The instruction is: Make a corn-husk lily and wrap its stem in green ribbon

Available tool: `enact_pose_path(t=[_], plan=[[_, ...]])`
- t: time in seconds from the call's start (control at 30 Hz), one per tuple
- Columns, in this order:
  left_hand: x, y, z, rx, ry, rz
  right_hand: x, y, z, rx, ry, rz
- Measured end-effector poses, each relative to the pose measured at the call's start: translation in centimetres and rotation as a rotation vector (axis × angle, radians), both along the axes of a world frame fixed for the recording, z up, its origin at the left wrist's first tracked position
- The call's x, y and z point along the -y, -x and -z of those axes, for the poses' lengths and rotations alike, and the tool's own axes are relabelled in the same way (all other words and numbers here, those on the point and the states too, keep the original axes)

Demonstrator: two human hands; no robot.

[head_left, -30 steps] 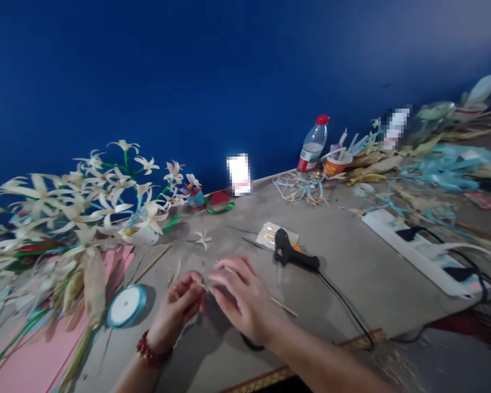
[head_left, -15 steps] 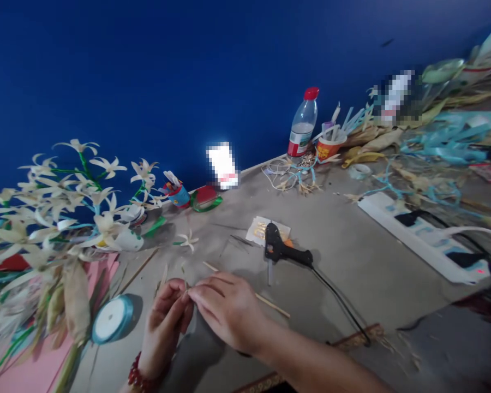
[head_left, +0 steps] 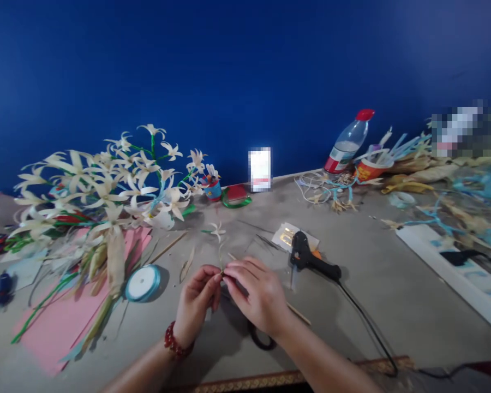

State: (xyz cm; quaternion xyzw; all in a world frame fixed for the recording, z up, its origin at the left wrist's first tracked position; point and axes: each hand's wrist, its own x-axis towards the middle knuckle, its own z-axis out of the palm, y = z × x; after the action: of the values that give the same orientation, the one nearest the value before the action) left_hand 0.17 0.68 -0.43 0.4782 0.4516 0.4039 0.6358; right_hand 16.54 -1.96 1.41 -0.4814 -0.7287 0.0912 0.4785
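My left hand (head_left: 197, 295), with a red bead bracelet (head_left: 177, 341) at its wrist, pinches at the centre of the table. My right hand (head_left: 258, 292) meets it fingertip to fingertip. Between them is a thin pale strip (head_left: 220, 253) that sticks up and curls at its tip. Its lower end is hidden by the fingers. Just beyond lies a single white flower (head_left: 217, 231) with a green stem. The black handle loop (head_left: 262, 339) of what may be scissors shows beneath my right hand. A thin wooden stick (head_left: 298, 313) passes under that hand.
A black glue gun (head_left: 316, 262) lies to the right, its cord running forward. Beyond are a power strip (head_left: 445, 278) and a tilted bottle (head_left: 347, 144). On the left are white flowers (head_left: 106, 188), pink paper (head_left: 61, 330) and a blue ribbon roll (head_left: 142, 283).
The view has levelled and swung left, so things sit further right in the picture. Both hands stay together, and the pale strip now shows more plainly above the fingertips.
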Motion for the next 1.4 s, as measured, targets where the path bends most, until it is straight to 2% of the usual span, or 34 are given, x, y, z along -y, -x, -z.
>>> enact_pose_path(t=[0.1,0.27,0.33,0.53,0.77,0.87,1.0,1.17,1.4], plan=[[0.0,0.2,0.0,-0.097,-0.086,0.025,0.0,0.1,0.0,0.017,-0.004,0.019],[0.1,0.4,-0.6,-0.315,-0.368,0.078,0.1,0.6,0.7,0.041,0.007,0.061],[0.2,0.3,-0.9,-0.323,-0.394,0.083,0.2,0.8,1.1,0.029,0.022,0.071],[0.3,-0.1,-1.5,-0.192,-0.307,0.059,0.7,0.9,1.4,-0.042,0.073,0.023],[0.7,-0.1,-1.5,-0.149,-0.247,0.14,0.4,0.5,0.9,-0.188,0.27,-0.111],[0.5,0.0,-1.5,-0.097,-0.19,0.129,0.2,0.5,0.6,-0.318,0.222,-0.156],[0.1,0.0,-1.6,0.059,0.011,0.148,0.3,0.6,1.0,-0.47,0.098,-0.187],[-0.1,0.1,-1.3,0.199,0.188,0.2,0.6,0.9,1.8,-0.491,0.126,-0.203],[-0.6,0.2,-1.3,0.063,0.051,0.121,0.1,0.0,0.9,-0.526,0.407,-0.198]])
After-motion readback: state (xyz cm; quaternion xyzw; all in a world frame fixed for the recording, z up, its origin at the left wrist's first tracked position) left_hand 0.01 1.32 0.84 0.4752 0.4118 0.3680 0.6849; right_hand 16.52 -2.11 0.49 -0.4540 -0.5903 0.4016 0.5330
